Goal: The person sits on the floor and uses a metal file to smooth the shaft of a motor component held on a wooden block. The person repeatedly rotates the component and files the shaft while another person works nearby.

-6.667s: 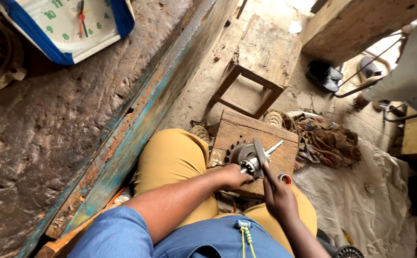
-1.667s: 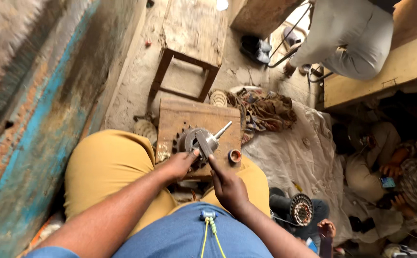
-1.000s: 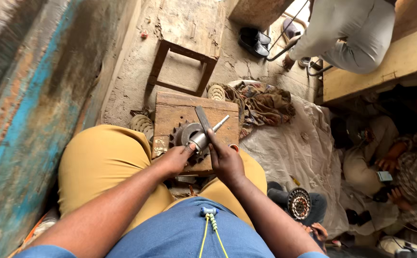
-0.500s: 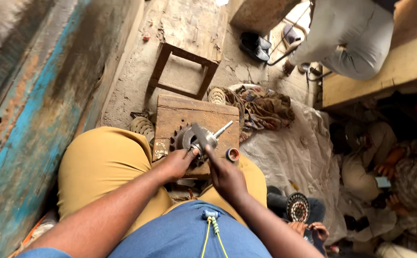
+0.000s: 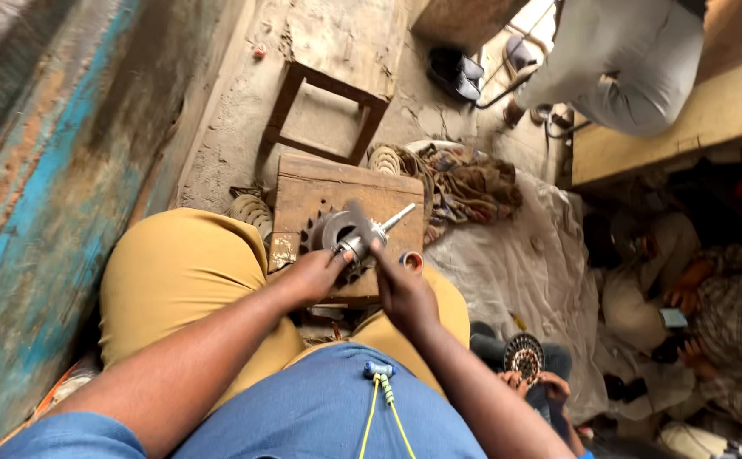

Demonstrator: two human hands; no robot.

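The left hand point(image 5: 313, 276) gripped the toothed sprocket hub point(image 5: 330, 238) lying at the near edge of the wooden block point(image 5: 320, 189) between the knees. The right hand point(image 5: 402, 293) was closed around a metal tool point(image 5: 362, 228) pressed onto the hub's axle point(image 5: 395, 218). A small round cap point(image 5: 412, 260) sat just beside it.

Your left hand point(image 5: 313, 276) covered the near side of the toothed sprocket point(image 5: 327, 234), so you could not see how many teeth sat under your fingers. Your right hand point(image 5: 403, 293) hid the base of the metal tool point(image 5: 361, 223), and its blurred head kept you from telling its kind. The small round cap point(image 5: 412, 260) beside your knuckles was too small to read. The wooden block point(image 5: 337, 189) was partly masked by your hands and knees. The person in grey point(image 5: 626, 59) was cut off by the top edge, and the second sprocket point(image 5: 524, 355) lay half behind other hands.
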